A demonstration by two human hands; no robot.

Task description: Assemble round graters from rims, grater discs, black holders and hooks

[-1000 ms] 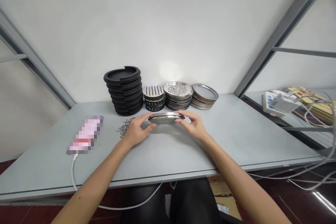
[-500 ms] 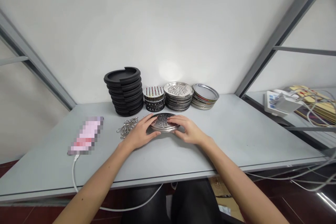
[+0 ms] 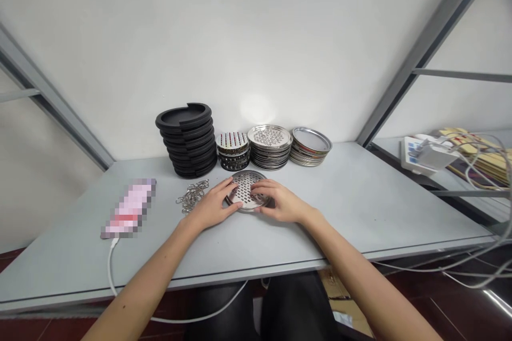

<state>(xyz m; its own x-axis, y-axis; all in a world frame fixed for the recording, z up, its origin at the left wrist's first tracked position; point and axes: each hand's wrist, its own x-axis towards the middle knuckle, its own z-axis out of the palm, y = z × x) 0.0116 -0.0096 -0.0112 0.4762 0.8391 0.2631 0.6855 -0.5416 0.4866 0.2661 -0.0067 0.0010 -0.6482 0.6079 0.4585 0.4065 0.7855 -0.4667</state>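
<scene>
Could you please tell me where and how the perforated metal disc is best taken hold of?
I'd take the perforated metal disc by opposite edges of its rim, coming from left and right, where the left hand and right hand touch it. It is shallow and round, holed face up, so that likely holds it steadiest.

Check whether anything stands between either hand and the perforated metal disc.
Nothing visible does: the left hand and right hand both touch the perforated metal disc. The metal clips lie left of it, not between.
</scene>
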